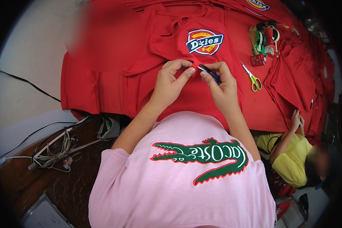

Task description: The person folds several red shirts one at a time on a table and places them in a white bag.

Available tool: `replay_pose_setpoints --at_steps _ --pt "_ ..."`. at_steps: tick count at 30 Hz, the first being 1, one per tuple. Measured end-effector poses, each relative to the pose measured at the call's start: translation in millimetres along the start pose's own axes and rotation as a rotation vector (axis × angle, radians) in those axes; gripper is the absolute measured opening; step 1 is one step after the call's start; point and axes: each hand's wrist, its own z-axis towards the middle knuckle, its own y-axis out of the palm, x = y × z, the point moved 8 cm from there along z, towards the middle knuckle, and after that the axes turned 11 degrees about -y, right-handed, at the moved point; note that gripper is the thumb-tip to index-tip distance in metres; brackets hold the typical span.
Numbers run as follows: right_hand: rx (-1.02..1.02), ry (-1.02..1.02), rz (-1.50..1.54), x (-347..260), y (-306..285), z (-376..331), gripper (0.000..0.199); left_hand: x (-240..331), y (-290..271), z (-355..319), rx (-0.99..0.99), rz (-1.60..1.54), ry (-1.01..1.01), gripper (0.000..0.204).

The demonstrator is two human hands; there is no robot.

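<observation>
A red garment (pixel 167 45) with a round blue, yellow and white patch lies spread on the red-covered table (pixel 262 110) in front of me. My left hand (pixel 173 79) pinches a small fold of its red cloth between thumb and forefinger. My right hand (pixel 222 85) holds a small blue thread snipper (pixel 209 71), whose tips touch that same fold. Both hands meet just below the patch.
Green-handled scissors (pixel 253 79) lie to the right, near a small heap of tools and tags (pixel 264 41). More red garments (pixel 296 72) are piled at the right. A person in a yellow shirt (pixel 292 159) sits lower right. Cables (pixel 57 148) lie on the floor at left.
</observation>
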Motion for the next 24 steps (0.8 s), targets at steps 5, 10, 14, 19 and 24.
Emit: replay_pose_setpoints --at_steps 5,10,14,19,24 --pt "-0.054 -0.021 -0.124 -10.9 6.6 3.2 0.018 13.4 -1.0 -3.4 0.030 0.137 0.116 0.017" --pt "0.096 -0.078 -0.059 3.9 -3.2 9.9 0.020 21.0 -0.2 -4.8 0.034 0.219 0.161 0.017" --pt "0.012 -0.042 0.043 -6.9 5.3 19.6 0.014 17.8 -0.9 -3.9 0.039 0.223 0.166 0.016" --pt "-0.288 -0.146 0.389 -3.5 19.9 11.9 0.010 -5.1 -4.8 6.9 0.006 0.094 0.050 0.017" --pt "-0.031 -0.121 0.012 -24.8 10.7 13.2 0.018 1.3 -7.9 19.8 -0.136 -0.314 -0.153 0.017"
